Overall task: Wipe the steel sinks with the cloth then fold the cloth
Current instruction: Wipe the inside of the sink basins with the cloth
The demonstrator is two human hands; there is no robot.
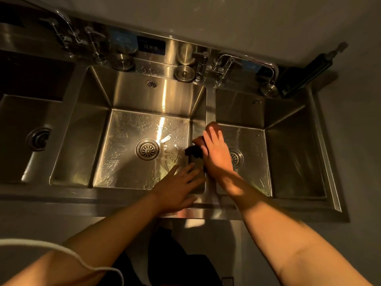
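Three steel sinks lie side by side: a left sink (18, 112), a wet middle sink (127, 129) and a right sink (288, 124). My right hand (216, 151) presses a dark cloth (194, 151) with straight fingers onto the divider (210, 108) between the middle and right sinks. Most of the cloth is hidden under the hand. My left hand (179, 186) rests flat with spread fingers on the inner right wall and front rim of the middle sink, just below the cloth.
Drains sit in the middle sink (147, 149), right sink (236, 157) and left sink (39, 139). Taps (247, 60) and round steel fittings (184, 73) line the back ledge. A dark bottle (309, 73) lies at the back right corner. A white cable (61, 252) crosses my left forearm.
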